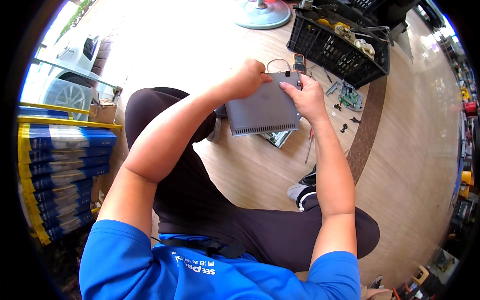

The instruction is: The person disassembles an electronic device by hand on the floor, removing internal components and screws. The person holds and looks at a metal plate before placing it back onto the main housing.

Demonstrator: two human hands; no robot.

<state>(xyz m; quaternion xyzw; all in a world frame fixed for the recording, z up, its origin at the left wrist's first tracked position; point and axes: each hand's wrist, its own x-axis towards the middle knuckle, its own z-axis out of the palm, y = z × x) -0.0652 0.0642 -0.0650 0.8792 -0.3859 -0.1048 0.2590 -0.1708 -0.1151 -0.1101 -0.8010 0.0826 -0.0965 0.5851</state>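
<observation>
A grey sheet-metal cover [265, 107] with a row of vent slots along its near edge is held up in front of me above the floor. My left hand [246, 80] is closed at its far left corner, fingers curled, with the thumb against the metal. At the far right edge, my right hand [308, 99] grips the cover, thumb on top and the other fingers mostly hidden behind it. Beneath the cover, part of a metal-framed device [278, 138] shows on the floor; the rest is hidden. A screwdriver [309, 145] lies beside my right forearm.
Past my hands lie an orange-and-black multimeter [299, 62], a green circuit board [351, 96] and small black parts [344, 128]. A black plastic crate [332, 50] full of items stands far right, near a round grey base [262, 15]. Stacked blue-and-yellow boxes [70, 160] are at left.
</observation>
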